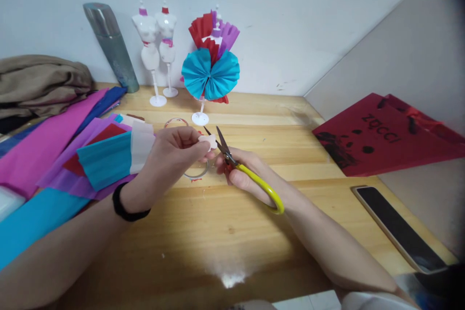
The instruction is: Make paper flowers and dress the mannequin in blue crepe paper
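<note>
Between thumb and fingers, my left hand (178, 147) pinches a small white piece of paper (208, 142). My right hand (250, 169) grips yellow-handled scissors (261, 186), their dark blades parted and pointing up and left, right beside the paper. Beneath my hands, a ring-shaped roll of tape (196, 172) lies on the table, partly hidden. A second ring (176, 121) shows behind my left hand. Just beyond stands a small mannequin dressed in a blue pleated paper fan (210, 75), with red and purple pleats above it.
Two white mannequins (149, 53) and a leaning grey-green bottle (111, 43) stand by the wall. Coloured crepe paper sheets (105, 157) and brown cloth (39, 77) lie left on the wooden table (232, 232). At right are a red paper bag (385, 140) and a phone (399, 227).
</note>
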Tool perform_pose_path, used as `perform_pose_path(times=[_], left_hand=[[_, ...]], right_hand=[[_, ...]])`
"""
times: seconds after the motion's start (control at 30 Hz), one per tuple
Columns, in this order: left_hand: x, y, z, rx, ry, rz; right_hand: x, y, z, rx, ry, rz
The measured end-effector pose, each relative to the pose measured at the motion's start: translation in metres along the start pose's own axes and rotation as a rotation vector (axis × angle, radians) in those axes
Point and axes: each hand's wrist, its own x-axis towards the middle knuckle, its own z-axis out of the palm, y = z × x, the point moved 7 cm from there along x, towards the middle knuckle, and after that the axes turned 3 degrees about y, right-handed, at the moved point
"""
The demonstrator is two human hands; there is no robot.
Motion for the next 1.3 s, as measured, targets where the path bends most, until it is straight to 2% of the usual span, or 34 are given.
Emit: perform_pose_path(times=[0.47, 1.3], left_hand=[[0.0004, -0.0030, -0.0029, 0.044, 0.042, -0.036], [-0.0020, -0.0019, -0.0010, 0.065, 0.049, -0.059]], right_hand=[[0.0023, 0.0067, 0.0021, -0.074, 0.008, -0.028], [0.0031, 0.0032, 0.0024, -0.032, 0.014, -0.044]])
